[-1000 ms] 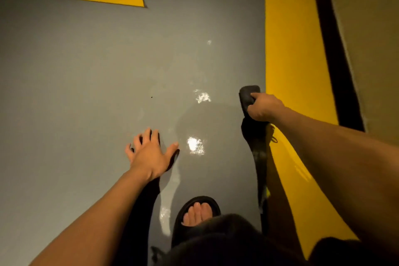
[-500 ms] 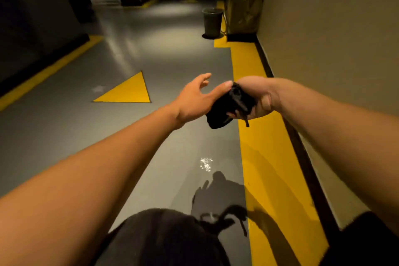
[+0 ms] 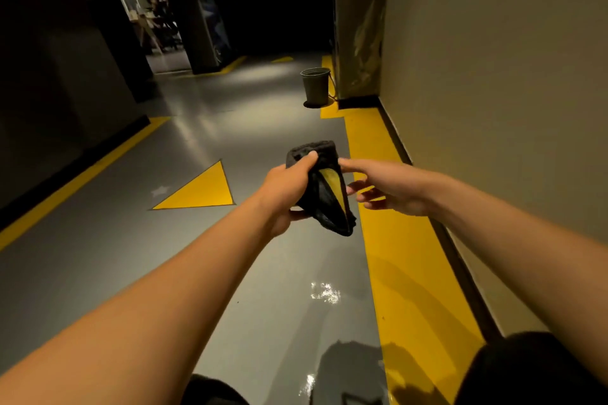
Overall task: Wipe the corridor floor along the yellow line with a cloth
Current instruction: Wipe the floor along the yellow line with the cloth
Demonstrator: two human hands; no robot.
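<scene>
Grey corridor floor [image 3: 230, 273] runs from the bottom of the frame toward the dark upper centre, with a broad yellow line [image 3: 411, 273] along its right side, against the beige wall [image 3: 493, 108]. A yellow triangle [image 3: 204, 191] is painted on the floor at centre left, and a thinner yellow stripe [image 3: 82, 177] edges the left side. A small bucket [image 3: 315, 84] stands on the floor in the upper centre, beside the far end of the yellow line.

Both bare forearms reach forward from the lower corners and meet in the middle of the frame, above the floor. The left hand [image 3: 286, 194] grips the dark cloth [image 3: 325, 187], thumb over its upper fold and fingers curled beneath it; the cloth hangs bunched to the right of that hand. The right hand [image 3: 391, 191] is just right of the cloth, fingers loosely spread, its forefinger extended toward the cloth's upper edge; whether it touches is unclear.

Bright wet glints [image 3: 324, 293] show on the floor at lower centre.
</scene>
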